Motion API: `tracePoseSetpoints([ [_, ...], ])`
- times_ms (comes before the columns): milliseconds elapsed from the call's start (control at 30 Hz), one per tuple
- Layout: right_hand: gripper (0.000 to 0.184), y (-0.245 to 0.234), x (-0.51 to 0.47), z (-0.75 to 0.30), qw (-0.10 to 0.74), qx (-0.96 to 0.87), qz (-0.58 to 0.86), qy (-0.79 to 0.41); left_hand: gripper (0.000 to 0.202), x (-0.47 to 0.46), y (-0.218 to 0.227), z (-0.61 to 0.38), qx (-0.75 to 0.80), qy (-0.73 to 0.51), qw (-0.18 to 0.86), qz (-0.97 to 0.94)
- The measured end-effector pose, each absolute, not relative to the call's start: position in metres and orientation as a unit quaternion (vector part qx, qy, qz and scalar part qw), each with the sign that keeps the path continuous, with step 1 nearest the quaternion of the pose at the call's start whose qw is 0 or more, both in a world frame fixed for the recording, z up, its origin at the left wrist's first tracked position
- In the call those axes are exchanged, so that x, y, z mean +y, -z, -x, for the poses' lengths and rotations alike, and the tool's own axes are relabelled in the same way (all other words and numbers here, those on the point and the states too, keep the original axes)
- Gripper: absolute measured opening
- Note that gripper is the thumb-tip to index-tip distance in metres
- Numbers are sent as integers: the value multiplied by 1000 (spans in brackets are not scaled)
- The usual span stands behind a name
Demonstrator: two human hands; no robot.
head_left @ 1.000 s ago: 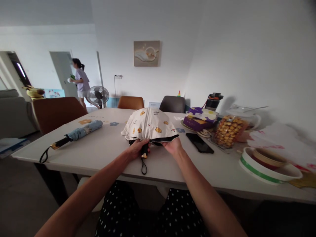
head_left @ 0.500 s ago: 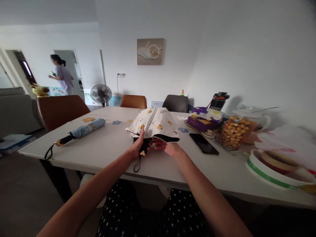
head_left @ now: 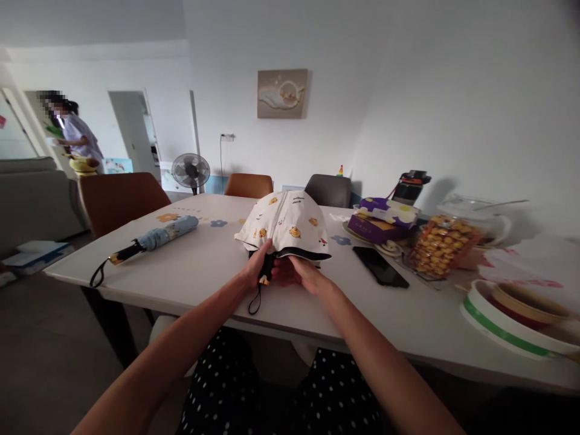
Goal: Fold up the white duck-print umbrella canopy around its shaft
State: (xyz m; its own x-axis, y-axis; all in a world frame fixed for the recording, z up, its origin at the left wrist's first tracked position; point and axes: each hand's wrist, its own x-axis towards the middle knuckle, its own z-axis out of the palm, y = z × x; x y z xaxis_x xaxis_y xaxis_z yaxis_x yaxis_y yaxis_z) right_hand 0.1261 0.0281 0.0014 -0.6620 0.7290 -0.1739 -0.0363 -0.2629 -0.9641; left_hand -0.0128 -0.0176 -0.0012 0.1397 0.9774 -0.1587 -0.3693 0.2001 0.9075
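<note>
A cream folding umbrella (head_left: 285, 225) printed with small yellow figures lies loosely collapsed on the white table (head_left: 212, 272) in front of me. My left hand (head_left: 256, 270) is closed round its dark handle, thumb up against the canopy edge, and the black wrist strap hangs down from the handle. My right hand (head_left: 299, 273) grips the lower rim of the canopy just beside the handle, so both hands nearly touch. A second umbrella, light blue and rolled up (head_left: 156, 239), rests on the table to my left, out of reach of either hand.
To the right lie a black phone (head_left: 380, 266), a purple box (head_left: 375, 219), a jar of snacks (head_left: 438, 245), a glass jug (head_left: 487, 214) and a green-striped round tin (head_left: 512, 320). Brown chairs (head_left: 120, 199) ring the table. A person (head_left: 72, 134) stands far left by a doorway.
My right hand has slid in from the canopy's right edge to the handle beside my left hand. The canopy has drawn narrower. The person in the background has walked left.
</note>
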Motion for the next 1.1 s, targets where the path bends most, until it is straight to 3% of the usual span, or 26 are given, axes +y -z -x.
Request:
tracePoseSetpoints([
  [167,21,1,24,-117,325,-474,262,-775,51,-18,-2,12,399,-544,660,-329],
  [367,24,6,28,-119,312,-459,229,-800,48,-20,-4,11,424,-524,657,-339],
  [633,27,4,23,-112,320,-431,242,-809,41,-21,-2,-1,484,-605,521,-358],
  [900,20,0,22,-109,340,-383,248,-822,45,-20,-8,-6,477,-572,593,-306],
  [1100,11,-2,18,-119,361,-423,247,-794,42,-22,-10,-16,490,-613,557,-272],
])
